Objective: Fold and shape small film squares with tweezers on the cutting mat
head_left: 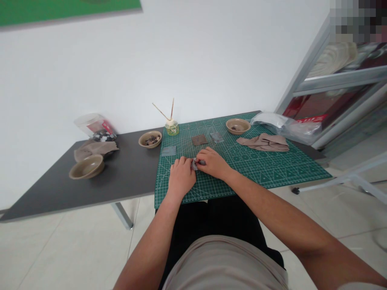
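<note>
Near the front of the green cutting mat (256,161), my left hand (182,174) and my right hand (214,163) meet over a small clear plastic bag (194,164). Each hand has its fingers closed on one side of it; part of the bag is hidden by them. A dark bit shows by the right fingertips, too small to name. Just beyond the hands lies a flat brown square (199,139), with a clear packet (217,137) to its right. Left of it, a flat transparent packet (168,151) rests on the mat.
A bowl of dark and pinkish pieces (150,139) and a reed diffuser (172,127) stand left. A second bowl (238,126), a brown cloth (264,142) and a plastic bag (287,125) are right. Far left are another bowl (86,167), cloth (95,150) and clear container (94,125).
</note>
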A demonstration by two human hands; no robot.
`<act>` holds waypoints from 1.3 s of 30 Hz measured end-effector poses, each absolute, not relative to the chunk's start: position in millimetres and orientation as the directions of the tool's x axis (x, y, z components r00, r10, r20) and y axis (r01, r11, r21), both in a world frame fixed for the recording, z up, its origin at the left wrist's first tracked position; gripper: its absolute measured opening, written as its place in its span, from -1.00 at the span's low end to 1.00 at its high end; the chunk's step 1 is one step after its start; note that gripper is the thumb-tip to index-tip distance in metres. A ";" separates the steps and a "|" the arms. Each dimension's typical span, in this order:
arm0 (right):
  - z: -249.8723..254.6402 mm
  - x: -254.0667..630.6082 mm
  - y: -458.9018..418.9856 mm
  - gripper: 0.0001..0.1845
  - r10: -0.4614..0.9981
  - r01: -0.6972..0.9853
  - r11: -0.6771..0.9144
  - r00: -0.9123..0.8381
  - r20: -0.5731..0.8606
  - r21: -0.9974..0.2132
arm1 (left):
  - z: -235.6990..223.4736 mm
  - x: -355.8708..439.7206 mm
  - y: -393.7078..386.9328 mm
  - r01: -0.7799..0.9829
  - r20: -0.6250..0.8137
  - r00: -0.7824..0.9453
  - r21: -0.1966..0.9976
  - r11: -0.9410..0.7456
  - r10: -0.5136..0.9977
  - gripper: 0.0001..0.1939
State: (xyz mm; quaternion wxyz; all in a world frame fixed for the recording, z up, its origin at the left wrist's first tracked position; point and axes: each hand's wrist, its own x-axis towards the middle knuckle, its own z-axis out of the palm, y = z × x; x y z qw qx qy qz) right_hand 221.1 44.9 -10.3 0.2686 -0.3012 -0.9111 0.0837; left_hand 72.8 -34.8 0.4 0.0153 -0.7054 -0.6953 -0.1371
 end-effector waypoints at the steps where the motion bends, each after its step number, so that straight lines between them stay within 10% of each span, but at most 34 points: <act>1: -10.7 221.3 44.4 -0.89 0.619 0.540 0.784 -0.646 0.446 -0.306 | 0.3 72.7 -34.7 0.985 0.213 -0.005 0.170 -0.032 0.977 -0.72; 24: -12.8 224.2 47.1 -0.94 0.486 0.378 0.870 -0.764 0.423 -0.317 | 0.9 72.9 -34.3 0.988 0.188 -0.001 0.154 -0.029 0.982 -0.73; 39: -13.4 222.8 44.2 -0.90 0.634 0.567 0.772 -0.652 0.417 -0.287 | 1.9 73.2 -35.0 0.986 0.189 -0.006 0.163 -0.025 0.982 -0.71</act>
